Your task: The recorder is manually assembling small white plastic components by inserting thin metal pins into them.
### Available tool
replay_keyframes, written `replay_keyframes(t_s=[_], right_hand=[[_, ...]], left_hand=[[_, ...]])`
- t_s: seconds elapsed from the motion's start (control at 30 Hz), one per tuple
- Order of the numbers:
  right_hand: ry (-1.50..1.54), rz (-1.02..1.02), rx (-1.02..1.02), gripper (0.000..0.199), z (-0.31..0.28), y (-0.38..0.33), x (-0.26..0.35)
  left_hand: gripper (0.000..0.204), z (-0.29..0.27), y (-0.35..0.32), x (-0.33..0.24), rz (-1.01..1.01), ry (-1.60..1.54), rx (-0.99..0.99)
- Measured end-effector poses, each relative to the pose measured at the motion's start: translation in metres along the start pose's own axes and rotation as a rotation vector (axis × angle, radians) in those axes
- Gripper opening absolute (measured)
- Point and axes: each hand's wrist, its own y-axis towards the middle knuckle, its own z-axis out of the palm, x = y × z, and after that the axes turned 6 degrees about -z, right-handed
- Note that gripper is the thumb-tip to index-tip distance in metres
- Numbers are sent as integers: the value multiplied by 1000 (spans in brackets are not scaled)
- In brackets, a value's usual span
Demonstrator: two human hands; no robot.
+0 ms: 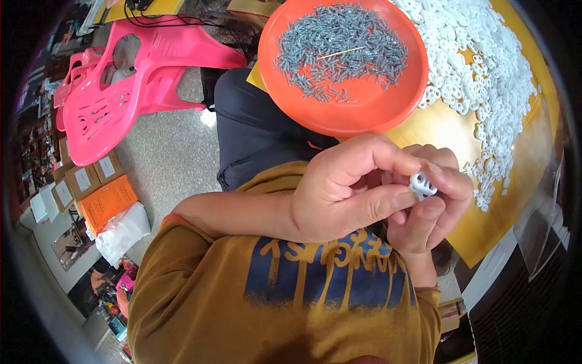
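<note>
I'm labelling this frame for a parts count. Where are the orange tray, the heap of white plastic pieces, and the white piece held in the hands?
orange tray (364, 112): head view, bare inner bottom.
heap of white plastic pieces (479, 54): head view, middle of the heap.
white piece (422, 185): head view, its exposed face between the fingertips.

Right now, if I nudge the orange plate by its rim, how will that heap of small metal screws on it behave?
The metal screws lie loose in a shallow heap, so they would likely slide and spread. The orange plate looks smooth with a low rim, so a sharp push may spill some. Several already lie scattered off the heap's near edge.
</note>
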Motion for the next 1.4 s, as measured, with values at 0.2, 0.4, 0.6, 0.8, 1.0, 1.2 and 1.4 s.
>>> replay_keyframes(t_s=[0.2, 0.4, 0.6, 0.8, 1.0, 1.2, 1.4], right_hand=[[-5, -72, -16, 28, 3, -1, -3], [11, -104, 17, 25, -1, -1, -8], [-24, -40, -16, 28, 2, 3, -6], [-105, -56, 7, 31, -3, 6, -4], [-323, -92, 41, 36, -15, 6, -4], [-432, -44, -155, 28, -45, -15, 10], [-581, 133, -327, 22, -84, -69, 13]], left_hand=[[27, 2, -1, 1, 36, -6, 5], [26, -1, -2, 1, 32, 108, -1], [26, -2, 3, -2, -11, 31, -41], [25, -4, 10, -12, -51, 10, -16], [17, 2, 24, -28, -451, -28, -236], [14, -10, 91, -57, -389, 217, -283], [9, -39, 234, -79, 25, 431, -173]])
